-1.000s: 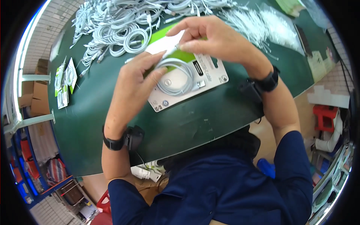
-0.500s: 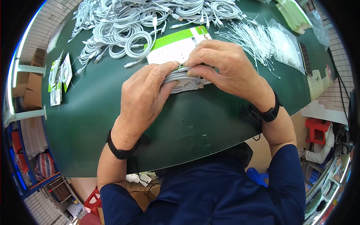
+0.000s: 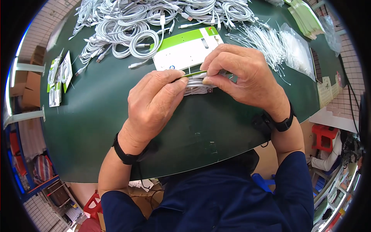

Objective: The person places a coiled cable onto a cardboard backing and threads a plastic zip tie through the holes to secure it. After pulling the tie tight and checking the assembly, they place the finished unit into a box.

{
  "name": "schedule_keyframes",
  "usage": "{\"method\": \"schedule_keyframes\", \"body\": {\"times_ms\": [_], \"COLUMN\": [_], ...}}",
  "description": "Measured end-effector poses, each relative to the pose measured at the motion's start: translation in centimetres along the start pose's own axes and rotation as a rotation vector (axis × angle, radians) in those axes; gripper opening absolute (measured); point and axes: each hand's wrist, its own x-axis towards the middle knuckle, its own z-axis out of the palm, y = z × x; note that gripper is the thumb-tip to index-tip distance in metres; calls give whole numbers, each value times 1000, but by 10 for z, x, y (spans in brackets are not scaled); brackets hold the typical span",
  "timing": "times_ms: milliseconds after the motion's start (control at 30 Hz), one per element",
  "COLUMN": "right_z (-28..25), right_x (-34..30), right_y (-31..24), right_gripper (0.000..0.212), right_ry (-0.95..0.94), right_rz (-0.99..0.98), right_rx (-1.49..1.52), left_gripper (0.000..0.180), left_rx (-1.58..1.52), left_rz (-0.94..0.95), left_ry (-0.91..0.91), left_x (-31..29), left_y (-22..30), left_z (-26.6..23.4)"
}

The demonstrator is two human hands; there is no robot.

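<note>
Between my two hands is a coiled white charging cable (image 3: pixel 197 87), pressed against a packaging card (image 3: pixel 198 73) whose green edge points up at me. A thin white cable tie (image 3: pixel 189 70) sticks up behind that edge. My left hand (image 3: pixel 156 101) pinches the card and the coil at their left end, thumb and forefinger together. From the right, my right hand (image 3: pixel 243 75) grips the same card and coil with thumb and fingertips. Just beyond lies a flat white card with a green top (image 3: pixel 181 50), partly covered by my right fingers.
A heap of coiled white cables (image 3: pixel 127 29) fills the far side. Loose white cable ties (image 3: pixel 261 42) and a clear bag of ties (image 3: pixel 295 50) lie far right, near a stack of green cards (image 3: pixel 305 19). Several carded cables (image 3: pixel 58 79) sit at the left edge.
The held card has tilted until it is nearly edge-on, and the tie now shows upright behind it. My right hand has shifted slightly right; my left still pinches the left end.
</note>
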Motion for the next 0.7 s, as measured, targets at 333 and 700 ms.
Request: {"method": "schedule_keyframes", "body": {"times_ms": [333, 700], "right_z": [0, -44], "right_x": [-2, -3], "right_y": [1, 13], "right_gripper": [20, 15], "right_ry": [-29, 144], "right_rz": [-12, 268], "right_rx": [-27, 77], "left_gripper": [28, 25], "left_rx": [28, 22], "left_rz": [30, 50], "left_ry": [-18, 13], "left_x": [2, 2], "left_y": [2, 3], "left_z": [1, 3]}}
